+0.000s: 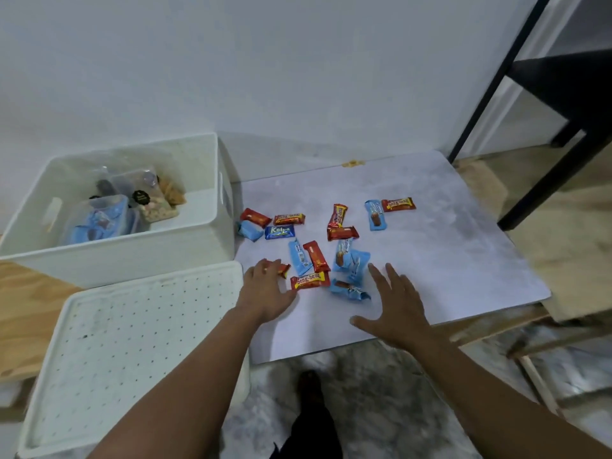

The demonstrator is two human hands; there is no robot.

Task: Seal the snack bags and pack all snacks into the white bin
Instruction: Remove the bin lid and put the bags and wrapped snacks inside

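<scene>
Snack bars [326, 241] in red and blue wrappers lie scattered over the pale mat [447, 260] on the bench [29, 293], just right of the white bin [132, 250]. Bin is uncovered and holds clear snack bags [132, 207] with blue-wrapped bars, biscuits and crackers visible inside. Its perforated white lid [126, 332] lies flat in front of it, at the near bench edge.

Left hand [266, 294] lies over a red bar [283, 269] at the near left of the scatter, fingers bent over it; whether it has the bar grasped cannot be told. A red "beng-beng" bar [309, 281] lies just beside that hand.

Right hand [394, 306] is released, fingers spread and straight, palm down over the mat, near a blue bar [351, 290] but apart from it.

A black frame [530, 94] stands at the far right.
</scene>
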